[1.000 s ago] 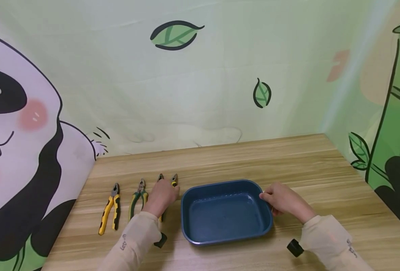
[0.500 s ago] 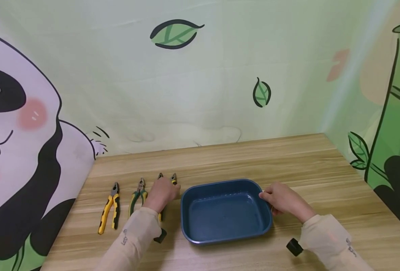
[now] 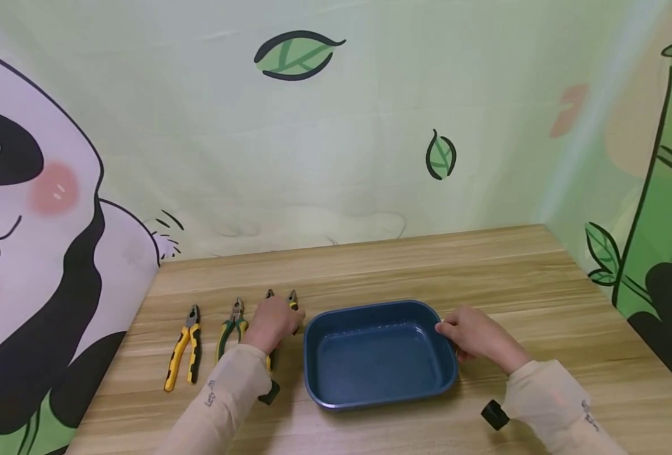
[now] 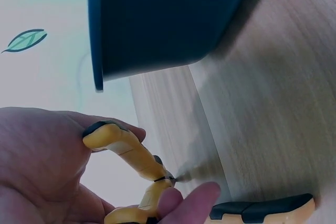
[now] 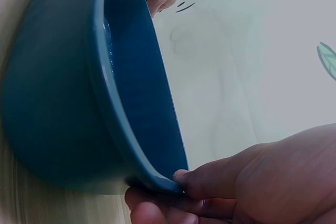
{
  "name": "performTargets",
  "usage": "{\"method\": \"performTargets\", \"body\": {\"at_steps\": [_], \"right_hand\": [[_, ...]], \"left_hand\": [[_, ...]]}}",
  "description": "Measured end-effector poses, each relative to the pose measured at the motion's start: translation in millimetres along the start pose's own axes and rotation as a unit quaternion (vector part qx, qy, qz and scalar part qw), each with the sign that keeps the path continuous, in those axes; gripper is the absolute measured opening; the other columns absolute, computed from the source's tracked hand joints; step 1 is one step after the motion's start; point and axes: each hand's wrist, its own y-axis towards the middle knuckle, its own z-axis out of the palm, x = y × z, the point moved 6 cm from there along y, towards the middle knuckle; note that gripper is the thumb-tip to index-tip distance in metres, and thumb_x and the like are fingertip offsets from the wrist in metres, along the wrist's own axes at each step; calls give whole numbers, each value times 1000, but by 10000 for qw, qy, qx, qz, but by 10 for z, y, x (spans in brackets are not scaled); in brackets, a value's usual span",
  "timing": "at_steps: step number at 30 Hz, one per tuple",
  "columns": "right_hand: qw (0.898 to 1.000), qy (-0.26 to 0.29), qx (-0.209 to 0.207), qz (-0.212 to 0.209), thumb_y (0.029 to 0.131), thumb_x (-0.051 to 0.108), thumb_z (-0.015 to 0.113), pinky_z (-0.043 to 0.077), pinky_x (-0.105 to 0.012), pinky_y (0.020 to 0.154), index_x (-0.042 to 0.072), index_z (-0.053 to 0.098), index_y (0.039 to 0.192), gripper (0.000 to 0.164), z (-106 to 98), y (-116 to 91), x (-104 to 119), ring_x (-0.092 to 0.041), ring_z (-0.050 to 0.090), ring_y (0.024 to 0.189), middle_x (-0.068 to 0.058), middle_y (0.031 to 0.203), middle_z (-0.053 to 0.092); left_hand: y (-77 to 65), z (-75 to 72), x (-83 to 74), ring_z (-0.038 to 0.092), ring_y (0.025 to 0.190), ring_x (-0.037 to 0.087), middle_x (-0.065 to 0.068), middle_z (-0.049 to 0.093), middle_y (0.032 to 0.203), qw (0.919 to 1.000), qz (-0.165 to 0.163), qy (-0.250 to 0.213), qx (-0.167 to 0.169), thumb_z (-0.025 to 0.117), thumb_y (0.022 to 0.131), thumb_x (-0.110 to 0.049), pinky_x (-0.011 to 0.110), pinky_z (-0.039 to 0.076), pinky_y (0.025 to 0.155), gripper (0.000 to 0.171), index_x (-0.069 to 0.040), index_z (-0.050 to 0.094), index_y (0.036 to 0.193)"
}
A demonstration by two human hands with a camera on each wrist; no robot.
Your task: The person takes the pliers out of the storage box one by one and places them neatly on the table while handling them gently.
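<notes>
My left hand has its fingers around yellow-and-black pliers, held by the handles; in the head view their jaws point toward the back of the table. Beside them on the table lies a second yellow-handled pair, mostly covered by the hand. Green-handled pliers and another yellow-and-black pair lie farther left. With thumb above and fingers below, my right hand pinches the right rim of a rectangular blue plastic tub, which holds nothing.
The wooden table reaches back to a cloth backdrop printed with a panda and leaves. Bare tabletop shows behind the tub and to its right. A small black block sits by the right sleeve.
My left hand has shifted very slightly right, and a bit of handle shows below its fingers. Tub and right hand have stayed in place.
</notes>
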Motion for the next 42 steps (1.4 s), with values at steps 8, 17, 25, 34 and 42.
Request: {"method": "performTargets", "body": {"at_steps": [8,17,25,34,42], "right_hand": [[10000,77,-19,18,105,14,58,46,-30,50,8,61,68,38,-6,-6,4,-16,58,48,-1,56,54],[10000,39,-24,6,105,14,58,47,-30,50,9,58,67,38,-9,-9,6,-16,59,48,0,56,53],[10000,52,2,34,105,14,58,47,-31,51,9,57,66,39,-12,-10,7,-17,59,49,0,56,52],[9999,105,22,76,106,14,57,47,-30,50,9,59,67,39,-7,-7,7,-14,57,48,0,56,53],[9999,96,23,48,105,14,58,47,-30,50,8,59,68,38,-8,-3,-3,-16,59,49,-1,57,54]], "left_hand": [[-29,12,1,52,47,17,2,50,54,9999,-16,-97,-35,60,98,-29,28,40,51,47,-13,48,55],[-44,93,8,54,53,18,6,56,63,9998,-96,-196,5,65,98,-31,30,42,50,45,-11,52,60],[-15,151,-19,56,44,17,6,57,56,9996,-159,-246,-60,67,99,-32,27,43,42,45,-8,58,62],[9,155,-26,52,48,14,2,52,56,9988,78,442,-179,70,99,-39,25,36,45,53,-11,53,58],[21,132,-34,45,49,11,-3,43,55,9944,119,1035,-184,70,97,-47,25,31,46,58,-15,47,54]]}}
